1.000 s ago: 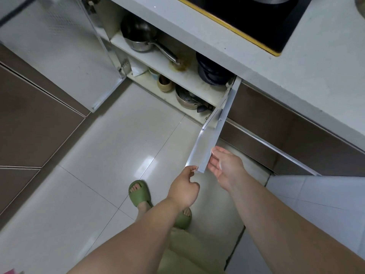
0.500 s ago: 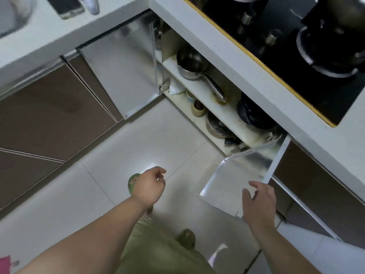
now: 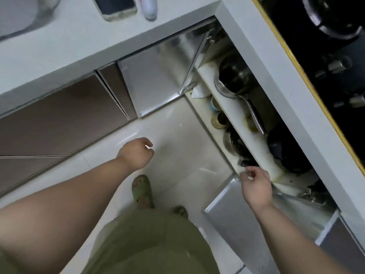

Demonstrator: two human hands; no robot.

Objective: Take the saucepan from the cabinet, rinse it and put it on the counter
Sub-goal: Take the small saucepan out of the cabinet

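Note:
The steel saucepan (image 3: 227,84) sits on the upper shelf of the open cabinet (image 3: 254,143), its long handle (image 3: 255,117) pointing toward me along the shelf. My right hand (image 3: 256,187) hovers at the top corner of the right cabinet door (image 3: 233,214), just in front of the shelf edge. Its fingers are loosely bent and hold nothing. Over the floor, well left of the cabinet, my left hand (image 3: 138,153) is loosely curled and empty. The pale counter (image 3: 69,44) runs across the top left.
A black pot (image 3: 286,153) stands on the upper shelf beside the saucepan's handle. Bowls (image 3: 217,119) and a lidded steel pot (image 3: 233,143) fill the lower shelf. The left door (image 3: 154,82) stands open. A phone (image 3: 116,6) and bottle (image 3: 150,8) lie on the counter; a black hob (image 3: 335,76) is right.
The right door has swung wide open. My right hand has moved from the door's edge toward the shelf, my left hand has drifted left, and the view has tilted over the counter.

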